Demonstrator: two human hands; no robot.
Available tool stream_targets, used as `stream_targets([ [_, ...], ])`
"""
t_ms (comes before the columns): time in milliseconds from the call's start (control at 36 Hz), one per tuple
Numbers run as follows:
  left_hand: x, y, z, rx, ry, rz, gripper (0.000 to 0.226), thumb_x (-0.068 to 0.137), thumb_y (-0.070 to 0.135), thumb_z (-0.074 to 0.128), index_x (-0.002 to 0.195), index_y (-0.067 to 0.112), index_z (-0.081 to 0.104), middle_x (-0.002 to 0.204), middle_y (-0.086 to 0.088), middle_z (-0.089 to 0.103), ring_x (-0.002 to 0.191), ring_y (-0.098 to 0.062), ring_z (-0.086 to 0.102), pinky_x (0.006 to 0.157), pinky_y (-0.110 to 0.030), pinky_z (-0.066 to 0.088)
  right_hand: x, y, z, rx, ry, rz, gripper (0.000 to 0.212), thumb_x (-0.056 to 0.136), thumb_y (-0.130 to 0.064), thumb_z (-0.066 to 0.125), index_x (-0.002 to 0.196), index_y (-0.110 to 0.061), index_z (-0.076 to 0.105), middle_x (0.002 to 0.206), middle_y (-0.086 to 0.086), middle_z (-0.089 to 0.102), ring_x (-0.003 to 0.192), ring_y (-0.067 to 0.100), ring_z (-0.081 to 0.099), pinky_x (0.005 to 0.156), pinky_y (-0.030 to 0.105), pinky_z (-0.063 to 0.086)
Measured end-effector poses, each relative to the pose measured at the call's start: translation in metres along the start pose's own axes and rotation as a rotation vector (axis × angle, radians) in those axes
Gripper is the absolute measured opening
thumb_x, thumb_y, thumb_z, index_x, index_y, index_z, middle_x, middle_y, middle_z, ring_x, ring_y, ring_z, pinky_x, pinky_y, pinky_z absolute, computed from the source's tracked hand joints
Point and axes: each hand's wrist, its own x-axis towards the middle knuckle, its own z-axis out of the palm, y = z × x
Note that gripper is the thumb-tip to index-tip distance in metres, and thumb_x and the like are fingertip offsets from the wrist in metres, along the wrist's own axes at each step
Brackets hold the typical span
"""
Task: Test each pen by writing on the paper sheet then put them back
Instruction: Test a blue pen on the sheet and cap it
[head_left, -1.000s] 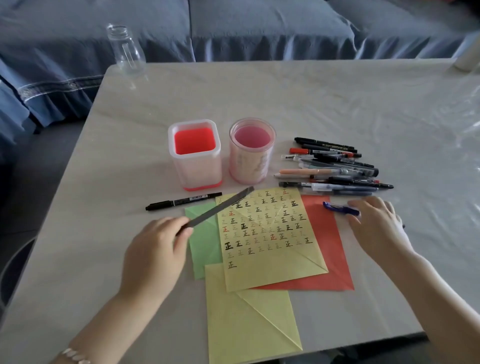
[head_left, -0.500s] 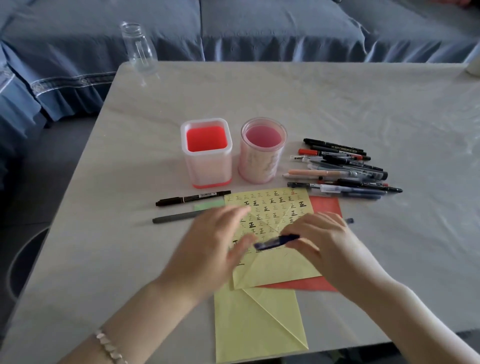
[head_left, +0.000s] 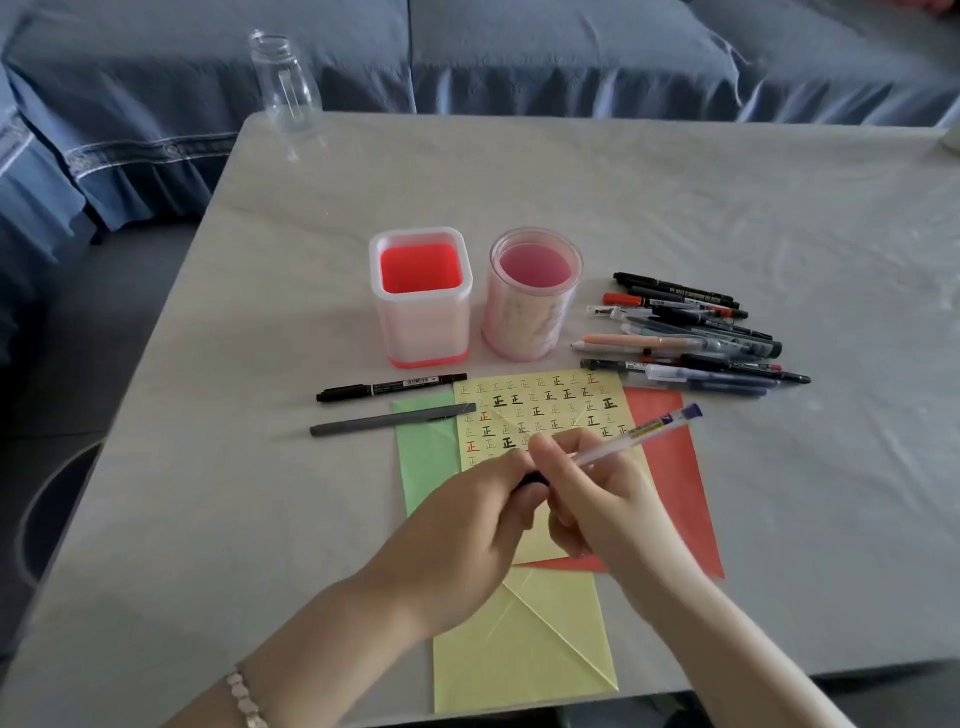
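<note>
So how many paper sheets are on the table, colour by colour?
Yellow: 2, the written-on yellow sheet and the plain yellow sheet
Green: 1, the green sheet
Red: 1, the red sheet
Total: 4

A: What colours lie beneath the right hand (head_left: 597, 499)?
B: A yellow sheet (head_left: 540, 400) with rows of black and red marks; red paper (head_left: 670, 457) to its right, green paper (head_left: 426, 447) beyond the left hand (head_left: 457, 535).
A: The held pen (head_left: 639, 431)?
B: Clear, blue-ended.
</note>
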Motion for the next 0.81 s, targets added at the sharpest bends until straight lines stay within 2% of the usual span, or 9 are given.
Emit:
stream_targets([
  [56, -0.001, 0.0, 0.001, 0.062, -0.002, 0.026, 0.018, 0.098, 0.033, 0.036, 0.105, 0.037, 0.053, 0.077, 0.015, 0.06, 0.068, -0.004, 0.055, 0.059, -0.017, 0.04, 0.001, 0.006, 0.008, 0.011, 0.118, -0.024, 0.034, 0.085, -0.032, 0.057, 0.064, -0.011, 0.042, 0.039, -0.007, 0.036, 0.035, 0.01, 0.032, 0.038, 0.02, 0.026],
  [139, -0.004, 0.0, 0.0, 0.125, 0.002, 0.081, 0.019, 0.096, 0.034, 0.035, 0.083, 0.047, 0.04, 0.066, 0.027, 0.054, 0.055, -0.001, 0.05, 0.05, -0.011, 0.031, 0.002, 0.013, 0.016, 0.018, 0.214, -0.078, 0.039, 0.089, -0.022, 0.054, 0.056, -0.015, 0.033, 0.043, -0.008, 0.031, 0.041, 0.01, 0.03, 0.043, 0.021, 0.025],
  [250, -0.007, -0.004, -0.004, 0.163, -0.025, 0.095, 0.018, 0.095, 0.047, 0.03, 0.078, 0.05, 0.037, 0.053, 0.022, 0.048, 0.044, -0.006, 0.043, 0.045, -0.013, 0.027, 0.0, 0.01, 0.016, -0.001, 0.206, -0.16, 0.038, 0.092, -0.008, 0.049, 0.059, -0.012, 0.031, 0.043, -0.004, 0.032, 0.041, 0.012, 0.029, 0.039, 0.018, 0.027],
  [389, -0.011, -0.017, -0.011, 0.308, 0.05, 0.063, 0.036, 0.092, 0.059, 0.017, 0.081, 0.031, 0.036, 0.052, 0.01, 0.043, 0.053, -0.005, 0.047, 0.049, -0.016, 0.032, -0.004, 0.006, 0.014, 0.085, 0.164, -0.197, 0.032, 0.092, -0.005, 0.046, 0.062, -0.009, 0.034, 0.035, -0.002, 0.032, 0.03, 0.011, 0.026, 0.033, 0.017, 0.023],
  [472, -0.014, -0.039, -0.018, 0.337, 0.161, -0.048, 0.027, 0.097, 0.039, 0.018, 0.086, 0.027, 0.04, 0.068, 0.014, 0.043, 0.07, -0.001, 0.045, 0.064, -0.012, 0.034, -0.002, 0.007, 0.004, 0.073, 0.264, -0.203, 0.03, 0.093, -0.012, 0.046, 0.064, -0.007, 0.039, 0.034, -0.002, 0.036, 0.03, 0.011, 0.03, 0.035, 0.018, 0.028],
  [528, -0.016, -0.062, -0.022, 0.462, 0.256, -0.042, 0.02, 0.094, 0.027, 0.028, 0.095, 0.017, 0.046, 0.083, 0.006, 0.049, 0.08, -0.005, 0.041, 0.077, -0.012, 0.032, 0.0, 0.012, -0.004, 0.036, 0.305, -0.177, 0.03, 0.094, -0.016, 0.046, 0.065, -0.008, 0.042, 0.035, -0.003, 0.039, 0.033, 0.012, 0.032, 0.039, 0.017, 0.031],
  [611, -0.02, -0.092, -0.026, 0.6, 0.394, -0.042, 0.019, 0.09, 0.02, 0.034, 0.099, 0.011, 0.048, 0.088, -0.009, 0.055, 0.085, -0.016, 0.043, 0.077, -0.021, 0.035, -0.001, 0.021, -0.01, 0.005, 0.324, -0.129, 0.028, 0.094, -0.019, 0.047, 0.068, -0.007, 0.046, 0.036, -0.002, 0.04, 0.034, 0.01, 0.034, 0.041, 0.015, 0.032],
  [694, -0.023, -0.105, -0.028, 0.726, 0.463, -0.028, 0.025, 0.088, 0.018, 0.039, 0.096, 0.005, 0.06, 0.09, -0.009, 0.056, 0.081, -0.023, 0.051, 0.075, -0.029, 0.041, -0.004, 0.028, -0.01, 0.0, 0.321, -0.104, 0.026, 0.093, -0.018, 0.047, 0.071, -0.006, 0.047, 0.037, -0.002, 0.041, 0.034, 0.009, 0.035, 0.041, 0.015, 0.032],
  [806, -0.027, -0.099, -0.016, 0.832, 0.503, -0.013, 0.027, 0.088, 0.022, 0.045, 0.11, 0.009, 0.056, 0.106, -0.013, 0.053, 0.095, -0.029, 0.048, 0.086, -0.039, 0.038, -0.006, 0.034, -0.009, 0.01, 0.32, -0.099, 0.02, 0.093, -0.017, 0.049, 0.075, -0.009, 0.051, 0.038, -0.001, 0.043, 0.036, 0.009, 0.039, 0.041, 0.018, 0.033],
])
